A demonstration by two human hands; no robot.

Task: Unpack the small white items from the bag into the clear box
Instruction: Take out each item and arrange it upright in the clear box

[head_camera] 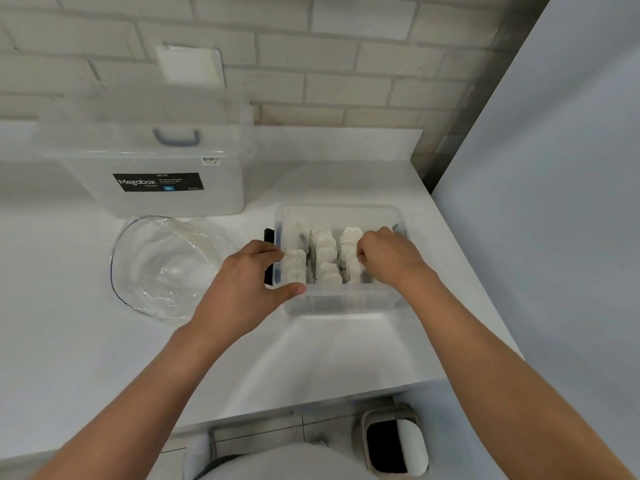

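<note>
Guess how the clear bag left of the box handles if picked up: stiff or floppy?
Probably floppy: the bag lies crumpled and sagging on the counter. Likely very light, since it looks empty. Its glossy film may be slippery.

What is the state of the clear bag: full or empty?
It looks empty: the bag lies slack, nothing white shows inside; the small white items stand in the clear box.

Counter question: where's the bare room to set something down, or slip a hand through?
Free: the counter between the box and the near edge; also the strip behind the box, right of the tub. Crowded: the box, lined with items, left hand gripping its corner, right hand curled on the items; the bag lies close on its left.
</note>
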